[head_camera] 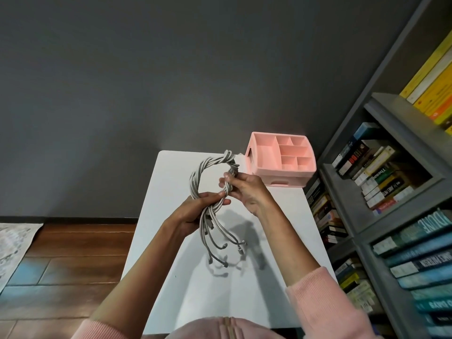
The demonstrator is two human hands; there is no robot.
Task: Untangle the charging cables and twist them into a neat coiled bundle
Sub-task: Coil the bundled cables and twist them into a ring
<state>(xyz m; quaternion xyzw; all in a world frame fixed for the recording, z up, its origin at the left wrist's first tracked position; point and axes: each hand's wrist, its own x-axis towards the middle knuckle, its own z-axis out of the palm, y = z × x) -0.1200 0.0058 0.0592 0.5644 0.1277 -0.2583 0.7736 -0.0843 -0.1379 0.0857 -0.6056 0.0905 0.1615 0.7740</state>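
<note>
Charging cables [206,163] aloft over the white counter [171,241], plug ends [210,260] dangling nearest. Left grip [195,211] clamped round the gathered strands: hold firm. Right grip [247,192] pinching the twisted loop: wind evenly (no slack) toward the far crest.

Cables [195,178] hang over the table [171,192], an organiser [283,178] on its far-right corner, a bookshelf [403,111] seemingly just beside.
</note>
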